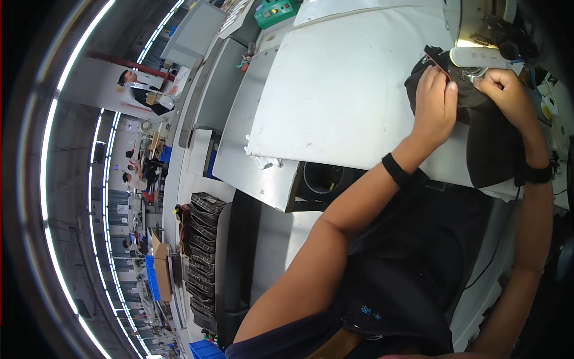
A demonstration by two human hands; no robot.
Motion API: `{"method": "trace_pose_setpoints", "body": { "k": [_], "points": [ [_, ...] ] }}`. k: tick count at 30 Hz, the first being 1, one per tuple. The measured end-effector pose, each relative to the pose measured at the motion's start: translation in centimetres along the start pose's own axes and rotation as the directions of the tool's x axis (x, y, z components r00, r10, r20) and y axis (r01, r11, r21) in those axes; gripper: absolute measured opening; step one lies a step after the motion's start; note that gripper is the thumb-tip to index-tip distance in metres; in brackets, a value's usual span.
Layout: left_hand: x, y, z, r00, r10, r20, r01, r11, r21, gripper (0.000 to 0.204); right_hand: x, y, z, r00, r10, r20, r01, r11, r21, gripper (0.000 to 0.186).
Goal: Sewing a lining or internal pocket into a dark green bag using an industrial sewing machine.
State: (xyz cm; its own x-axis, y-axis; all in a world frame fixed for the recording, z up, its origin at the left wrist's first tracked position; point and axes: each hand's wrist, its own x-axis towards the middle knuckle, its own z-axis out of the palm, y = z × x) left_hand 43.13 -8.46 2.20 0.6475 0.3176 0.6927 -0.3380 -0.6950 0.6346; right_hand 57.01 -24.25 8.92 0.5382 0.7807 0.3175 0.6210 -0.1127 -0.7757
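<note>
Under the lit head of a sewing machine [478,58] lies a dark fabric piece [490,143], its rounded flap hanging over the table's near edge. Its shape looks like a cap, though my hands cover part of it. My left hand [435,107] grips its left side, fingers pressed together on the upper edge and the thumb alongside. On the other side my right hand [507,96] is closed in a pinch on the fabric, close beside the machine's needle area. What lies between the right fingertips is hidden. Dark bands circle both wrists.
The white tabletop [335,96] stretches left of the machine. A green control box [276,13] sits at the far edge. Left of me stands a stack of dark caps [203,257]. Below the table is a round black opening [323,178]. Other people and workstations show farther left.
</note>
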Motion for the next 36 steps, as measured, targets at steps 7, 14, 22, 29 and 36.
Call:
{"method": "trace_pose_setpoints", "body": {
  "k": [7,14,22,29,36],
  "points": [
    [-5.1,6.0,-4.8,0.987,-0.158,0.035,0.152,0.979,0.134,0.055,-2.2,0.5,0.0,0.962,-0.167,-0.218,0.126,0.974,-0.188,0.020],
    [-4.7,7.5,-5.6,0.860,-0.425,0.282,0.474,0.870,-0.134,0.070,-2.4,3.9,-2.5,0.977,0.056,-0.204,-0.175,0.757,-0.629,0.044],
    [-2.2,4.9,-2.3,0.714,-0.513,0.477,0.700,0.510,-0.499,0.072,0.1,4.6,-4.2,0.991,0.089,0.099,-0.023,0.848,-0.530,0.032],
    [-0.6,4.4,-1.3,0.676,-0.620,0.399,0.729,0.485,-0.482,0.074,0.4,1.3,-2.9,0.997,0.069,0.037,-0.050,0.921,-0.387,0.031],
    [0.8,2.3,-1.5,0.642,-0.662,0.386,0.763,0.510,-0.397,0.047,-1.8,-0.6,-2.0,0.981,-0.106,-0.164,0.022,0.895,-0.446,0.029]
  ]
}}
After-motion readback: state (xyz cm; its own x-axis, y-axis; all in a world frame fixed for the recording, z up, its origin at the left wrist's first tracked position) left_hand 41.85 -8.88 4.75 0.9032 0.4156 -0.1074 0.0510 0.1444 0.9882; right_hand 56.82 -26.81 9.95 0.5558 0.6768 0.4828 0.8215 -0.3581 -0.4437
